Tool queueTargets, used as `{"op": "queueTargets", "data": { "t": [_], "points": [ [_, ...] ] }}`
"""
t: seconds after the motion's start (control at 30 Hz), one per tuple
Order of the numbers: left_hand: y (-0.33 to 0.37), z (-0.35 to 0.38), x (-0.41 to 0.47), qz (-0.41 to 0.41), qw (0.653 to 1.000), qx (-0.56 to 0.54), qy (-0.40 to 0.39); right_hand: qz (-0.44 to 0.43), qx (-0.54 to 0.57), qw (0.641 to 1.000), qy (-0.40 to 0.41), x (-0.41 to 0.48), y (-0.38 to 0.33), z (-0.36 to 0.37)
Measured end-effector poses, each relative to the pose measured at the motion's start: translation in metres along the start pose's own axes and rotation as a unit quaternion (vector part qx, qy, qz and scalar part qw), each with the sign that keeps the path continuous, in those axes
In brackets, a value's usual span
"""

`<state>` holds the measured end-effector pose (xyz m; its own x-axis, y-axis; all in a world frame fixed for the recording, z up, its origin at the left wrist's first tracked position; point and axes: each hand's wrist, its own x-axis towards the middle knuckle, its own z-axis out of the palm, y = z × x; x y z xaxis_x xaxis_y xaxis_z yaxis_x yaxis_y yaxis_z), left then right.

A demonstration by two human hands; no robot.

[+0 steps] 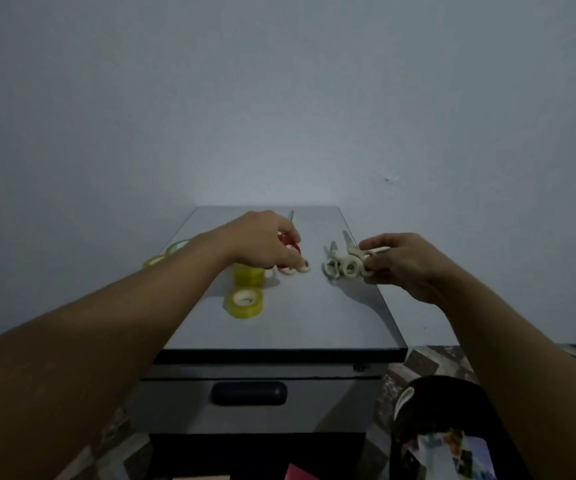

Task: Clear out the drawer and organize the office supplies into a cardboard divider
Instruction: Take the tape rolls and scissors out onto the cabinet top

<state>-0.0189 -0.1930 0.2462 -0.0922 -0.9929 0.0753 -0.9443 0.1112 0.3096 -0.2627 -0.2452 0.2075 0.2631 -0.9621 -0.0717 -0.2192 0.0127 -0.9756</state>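
On the grey cabinet top (297, 320) lie rolls of yellow tape and several scissors. My left hand (262, 242) reaches over red-handled scissors (288, 242) and its curled fingers hold their cream handle loops (297, 268). My right hand (400, 261) pinches the handles of a bunch of cream-handled scissors (343, 265) at the right edge, blades pointing away. One tape roll (245, 301) lies flat in front. Another roll (248, 273) stands behind it, partly under my left wrist. The drawer front (248, 393) with its black handle is closed.
Two more tape rolls (163, 256) sit at the top's left edge, partly hidden by my left forearm. A plain wall stands behind the cabinet. A dark bag (445, 427) sits on the floor at lower right. A red sheet (300, 474) shows at the bottom edge.
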Motion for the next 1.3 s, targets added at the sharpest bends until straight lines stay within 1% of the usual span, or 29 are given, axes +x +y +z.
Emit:
{"op": "queueTargets", "data": {
  "t": [0.07, 0.17, 0.33, 0.47, 0.57, 0.87, 1.13, 1.3],
  "points": [
    [0.0, 0.005, 0.027, -0.004, 1.0, 0.023, -0.018, 0.009, -0.022, 1.0, 0.0, 0.023, 0.0, 0.003],
    [0.001, 0.014, 0.057, -0.009, 0.995, 0.088, -0.053, 0.02, -0.043, 0.999, -0.005, 0.047, -0.002, 0.008],
    [-0.001, 0.025, 0.08, -0.031, 0.986, 0.128, -0.097, 0.019, -0.115, 0.993, 0.001, 0.064, -0.006, 0.013],
    [-0.002, 0.03, 0.08, -0.032, 0.985, 0.135, -0.105, 0.002, -0.214, 0.977, 0.023, 0.067, -0.004, 0.016],
    [-0.001, 0.031, 0.078, -0.033, 0.985, 0.135, -0.102, 0.001, -0.251, 0.968, 0.027, 0.068, -0.001, 0.018],
    [0.0, 0.03, 0.074, -0.033, 0.985, 0.133, -0.106, -0.009, -0.252, 0.968, 0.016, 0.058, 0.003, 0.023],
    [-0.004, 0.013, 0.06, -0.017, 0.994, 0.092, -0.055, -0.028, -0.237, 0.971, 0.029, 0.047, 0.006, 0.024],
    [-0.006, -0.004, 0.04, -0.022, 0.999, 0.045, -0.014, -0.045, -0.233, 0.97, 0.048, 0.039, 0.011, 0.025]
  ]
}}
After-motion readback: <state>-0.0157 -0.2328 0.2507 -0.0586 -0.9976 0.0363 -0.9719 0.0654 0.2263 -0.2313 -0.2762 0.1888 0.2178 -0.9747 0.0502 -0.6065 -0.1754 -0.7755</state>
